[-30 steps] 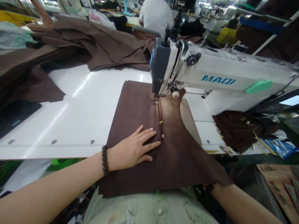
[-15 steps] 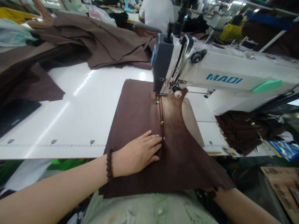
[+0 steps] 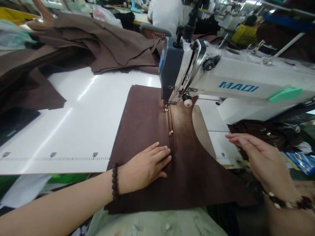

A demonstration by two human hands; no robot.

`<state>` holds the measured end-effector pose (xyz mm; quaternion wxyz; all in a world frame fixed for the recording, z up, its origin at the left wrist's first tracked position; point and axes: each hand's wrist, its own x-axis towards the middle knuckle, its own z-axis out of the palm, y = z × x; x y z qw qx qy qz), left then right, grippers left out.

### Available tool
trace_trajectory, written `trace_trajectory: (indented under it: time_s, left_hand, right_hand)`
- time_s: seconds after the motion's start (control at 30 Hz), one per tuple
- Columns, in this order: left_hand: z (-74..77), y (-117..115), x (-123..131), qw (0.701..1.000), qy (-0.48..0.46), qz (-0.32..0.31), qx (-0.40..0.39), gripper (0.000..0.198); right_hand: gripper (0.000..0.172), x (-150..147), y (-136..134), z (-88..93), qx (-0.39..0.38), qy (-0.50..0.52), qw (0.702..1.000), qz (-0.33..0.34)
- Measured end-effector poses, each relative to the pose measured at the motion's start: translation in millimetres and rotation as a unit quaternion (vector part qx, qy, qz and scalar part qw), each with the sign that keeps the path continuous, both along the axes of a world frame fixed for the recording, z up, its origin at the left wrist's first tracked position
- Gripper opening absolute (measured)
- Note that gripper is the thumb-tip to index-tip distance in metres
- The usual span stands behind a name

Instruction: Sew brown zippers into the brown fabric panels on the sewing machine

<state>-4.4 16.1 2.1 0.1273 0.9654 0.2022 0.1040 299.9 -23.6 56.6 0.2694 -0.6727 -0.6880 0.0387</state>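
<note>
A dark brown fabric panel point(image 3: 145, 124) lies on the white sewing table point(image 3: 73, 124), with a brown zipper point(image 3: 170, 131) running from the presser foot point(image 3: 166, 105) of the white sewing machine point(image 3: 236, 87) toward me. My left hand point(image 3: 145, 165) lies flat on the fabric, fingers together, fingertips just left of the zipper's near end. My right hand point(image 3: 258, 157) hovers open in the air at the right, fingers stretched out, holding nothing, in front of a bundle of brown zippers point(image 3: 268, 132).
A heap of brown fabric pieces point(image 3: 105, 46) covers the table's far left side. A person in a white shirt point(image 3: 165, 14) sits beyond the machine. A blue packet point(image 3: 301, 160) lies at the right edge. A ruler strip point(image 3: 54, 156) runs along the table's near edge.
My right hand has come up from under the fabric's right edge into view and now hovers open at the right. The left hand has slid slightly toward me on the fabric.
</note>
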Motion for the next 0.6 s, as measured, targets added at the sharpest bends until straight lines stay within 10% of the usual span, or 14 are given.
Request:
trace_trajectory:
  time_s: [0.17,0.33,0.6]
  left_hand:
    - [0.8,-2,0,1.0,-0.003,0.005,0.01,0.04]
    - [4.4,-1,1,1.0,0.0,0.009,0.004,0.04]
    - [4.7,-6,6,1.0,-0.003,0.02,0.006,0.036]
  right_hand:
    - [0.04,-75,23,-14.1,-0.04,-0.081,0.96,0.263]
    - [0.042,-101,41,-53.0,-0.054,-0.143,0.948,0.28]
    - [0.043,-88,45,-52.9,-0.057,-0.135,0.943,0.3]
